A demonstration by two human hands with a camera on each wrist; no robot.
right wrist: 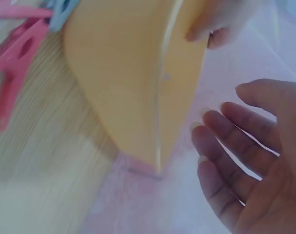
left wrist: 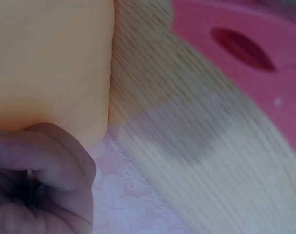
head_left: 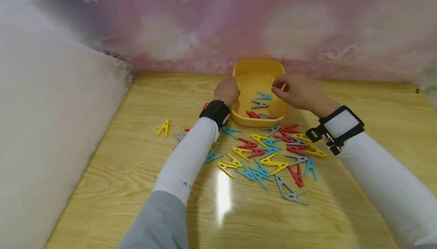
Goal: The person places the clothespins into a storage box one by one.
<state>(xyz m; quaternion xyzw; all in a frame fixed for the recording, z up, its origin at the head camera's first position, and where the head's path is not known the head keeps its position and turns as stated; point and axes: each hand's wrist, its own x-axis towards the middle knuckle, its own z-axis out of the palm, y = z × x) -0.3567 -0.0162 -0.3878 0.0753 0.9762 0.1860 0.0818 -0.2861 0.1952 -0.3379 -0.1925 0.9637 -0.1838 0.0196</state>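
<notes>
A yellow plastic basin stands at the back of the wooden table. My left hand grips its left rim, with curled fingers against the outer wall in the left wrist view. Inside the basin lie a blue clothespin, a grey clothespin, a red clothespin and another grey one beside it. Over the right rim is my right hand, its fingers loosely bent and spread, holding nothing. The right wrist view shows its fingertips apart from the basin wall.
Red, yellow, blue and grey clothespins lie scattered in front of the basin, partly under my left forearm. One yellow clothespin sits apart at the left. A pink flowered cloth hangs behind the table; white fabric borders its left side.
</notes>
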